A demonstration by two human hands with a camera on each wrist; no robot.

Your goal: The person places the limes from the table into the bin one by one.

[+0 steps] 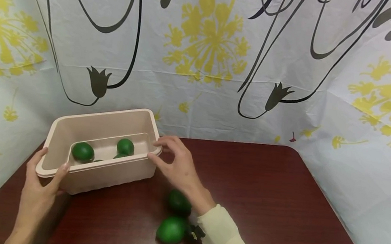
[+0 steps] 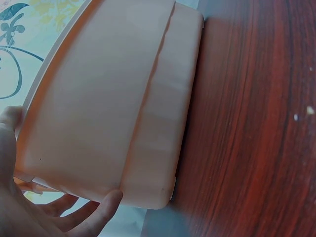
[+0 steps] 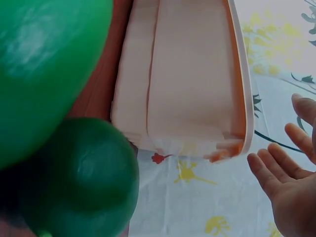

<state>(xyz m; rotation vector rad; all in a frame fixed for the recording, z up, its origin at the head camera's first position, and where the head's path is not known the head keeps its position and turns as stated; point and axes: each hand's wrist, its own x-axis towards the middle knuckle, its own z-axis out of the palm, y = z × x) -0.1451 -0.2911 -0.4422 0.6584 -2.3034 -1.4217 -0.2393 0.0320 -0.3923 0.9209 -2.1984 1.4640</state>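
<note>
A beige plastic bin stands at the table's back left, with several green fruits inside, one of them near its left end. My left hand grips the bin's left front corner, thumb at the front rim. In the left wrist view the fingers of that hand lie along the bin's end. At the right end, my right hand is beside the rim with its fingers spread. The right wrist view shows this hand just off the rim, holding nothing.
Below my right wrist, a bright green fruit and a darker green one lie on the brown table. A small dark device is at the right cuff. Patterned cloth hangs behind and along both sides.
</note>
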